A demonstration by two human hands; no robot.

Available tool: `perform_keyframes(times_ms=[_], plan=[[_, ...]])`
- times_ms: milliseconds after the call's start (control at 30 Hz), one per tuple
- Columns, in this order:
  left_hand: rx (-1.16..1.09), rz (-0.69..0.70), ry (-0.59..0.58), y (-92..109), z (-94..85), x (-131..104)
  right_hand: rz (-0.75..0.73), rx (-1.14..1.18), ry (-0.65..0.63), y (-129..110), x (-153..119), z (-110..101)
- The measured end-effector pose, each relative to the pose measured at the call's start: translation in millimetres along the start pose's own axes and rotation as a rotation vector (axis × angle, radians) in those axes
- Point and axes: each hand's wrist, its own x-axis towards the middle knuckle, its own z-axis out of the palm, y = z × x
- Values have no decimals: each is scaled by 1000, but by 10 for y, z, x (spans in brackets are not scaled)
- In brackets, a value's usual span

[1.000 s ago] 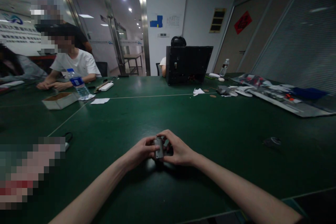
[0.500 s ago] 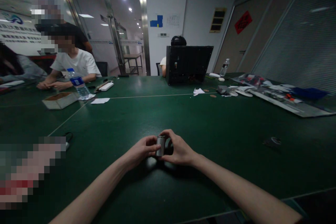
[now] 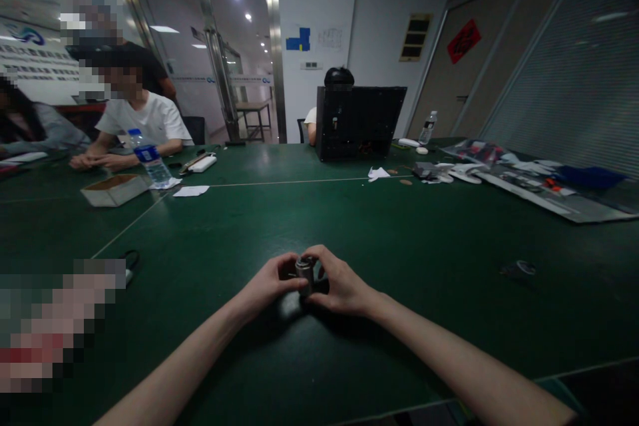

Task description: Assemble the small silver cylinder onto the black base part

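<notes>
A small silver metal cylinder (image 3: 304, 273) is held between my two hands, low over the green table, its top end tilted a little toward me. My left hand (image 3: 275, 277) grips it from the left, with the thumb across its front. From the right, my right hand (image 3: 339, 283) curls around it, a finger at the upper end and the thumb near the lower end. What exactly the cylinder is cannot be made out. Its far side is hidden by fingers.
A dark small object (image 3: 519, 271) lies to the right. On the left stand an open box (image 3: 114, 192) and a water bottle (image 3: 150, 160). A black computer case (image 3: 360, 123) is at the back. Boards and clutter (image 3: 539, 183) cover the far right. People sit across the table.
The cylinder has tipped so that its top end faces me more. My left fingers have shifted slightly upward around it, while my right hand has barely moved.
</notes>
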Motion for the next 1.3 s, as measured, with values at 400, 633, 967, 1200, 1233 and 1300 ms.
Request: perform_keyframes(times_ms=[400, 633, 967, 1200, 1233, 1300], plan=[[137, 93, -18, -79, -6, 89, -56, 79, 27, -47, 29, -45], [388, 126, -11, -42, 24, 42, -29, 133, 91, -53, 52, -40], [474, 152, -2, -51, 24, 38, -10, 120, 117, -120, 73, -68], [477, 140, 6, -40, 13, 37, 41, 108, 101, -51, 94, -207], [477, 134, 9, -40, 9, 38, 60, 99, 59, -18, 92, -236], [473, 124, 20, -41, 0, 40, 96, 80, -59, 51, 81, -287]])
